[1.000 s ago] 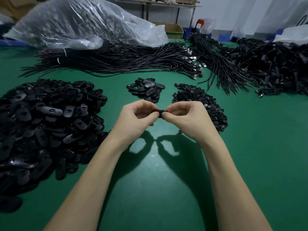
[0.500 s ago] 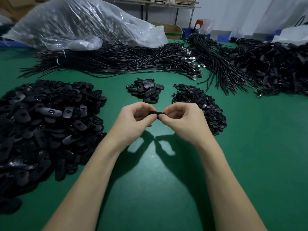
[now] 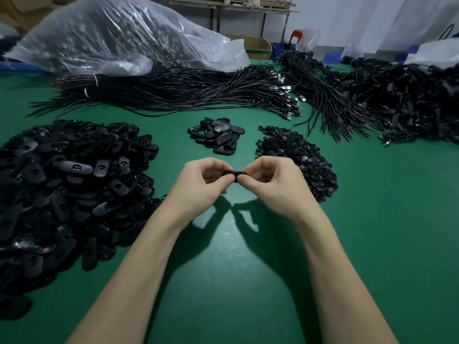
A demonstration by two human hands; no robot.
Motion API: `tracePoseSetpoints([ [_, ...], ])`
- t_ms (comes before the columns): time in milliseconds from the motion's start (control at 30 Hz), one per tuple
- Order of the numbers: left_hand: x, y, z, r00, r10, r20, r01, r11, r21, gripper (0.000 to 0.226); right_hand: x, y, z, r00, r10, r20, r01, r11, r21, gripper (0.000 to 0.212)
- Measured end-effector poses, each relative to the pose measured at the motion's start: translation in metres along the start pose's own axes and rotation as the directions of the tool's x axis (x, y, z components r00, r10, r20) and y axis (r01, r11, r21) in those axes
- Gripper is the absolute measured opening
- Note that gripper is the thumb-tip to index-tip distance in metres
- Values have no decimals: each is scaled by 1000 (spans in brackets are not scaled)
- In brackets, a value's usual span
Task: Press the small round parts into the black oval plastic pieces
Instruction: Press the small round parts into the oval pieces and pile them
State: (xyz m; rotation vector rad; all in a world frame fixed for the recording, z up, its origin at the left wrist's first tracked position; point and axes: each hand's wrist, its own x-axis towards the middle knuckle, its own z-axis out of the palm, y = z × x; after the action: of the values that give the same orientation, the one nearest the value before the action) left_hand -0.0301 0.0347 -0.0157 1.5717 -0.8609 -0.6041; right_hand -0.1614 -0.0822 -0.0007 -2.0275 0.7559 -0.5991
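One black oval piece [image 3: 233,174] is pinched between both hands above the green table [image 3: 248,281], nearer the viewer than the small pile of ovals [image 3: 217,135]. Left hand [image 3: 202,187] and right hand [image 3: 275,187] are each clamped on an end of it, thumbs and fingers curled round. The round part itself is hidden by the fingertips; whether it is seated cannot be told.

Supply, relative to the small pile: the heap of small round parts [image 3: 298,157] lies just to its right, and the large heap of ovals [image 3: 64,187] well to its left. Cable bundles [image 3: 186,93] and a clear plastic bag [image 3: 119,36] are seen behind it.

Risks, as judged from here:
- Cocked insert. The press is made blind, under the thumbs, so a tilted round part could be forced in skewed or only half seated.
- Slip. The piece is held by its ends only and in the air. If thumb pressure is applied off-centre, it could be flipped out of the pinch and lost among the heaps, all black on black.
- Mixing. A dropped, unfinished piece landing on the small pile would be hard to tell from its neighbours, if that pile is the finished stock, which is only presumed.
- Bending. The oval could be flexed by squeezing from both ends, so the hole may be distorted and the fit resisted.
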Motion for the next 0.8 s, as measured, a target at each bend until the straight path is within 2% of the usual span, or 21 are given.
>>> tracePoseSetpoints([
  [400, 1, -6, 1, 999, -30, -15, 31, 998, 60, 13, -2, 1, 8, 999, 31, -23, -32, 999, -33, 14],
  [600, 1, -6, 4, 999, -12, -36, 15, 995, 101, 10, -3, 0, 13, 996, 23, -81, -27, 999, -42, 14],
  [700, 1, -5, 0, 1000, -29, 2, 29, 999, 22, 7, -3, 3, 9, 999, 42, -28, -41, 997, 58, 13],
  [800, 3, -6, 0, 999, -25, -26, 25, 1000, 1, 6, -3, 5, 1, 998, 17, 59, -26, 987, 160, 9],
])
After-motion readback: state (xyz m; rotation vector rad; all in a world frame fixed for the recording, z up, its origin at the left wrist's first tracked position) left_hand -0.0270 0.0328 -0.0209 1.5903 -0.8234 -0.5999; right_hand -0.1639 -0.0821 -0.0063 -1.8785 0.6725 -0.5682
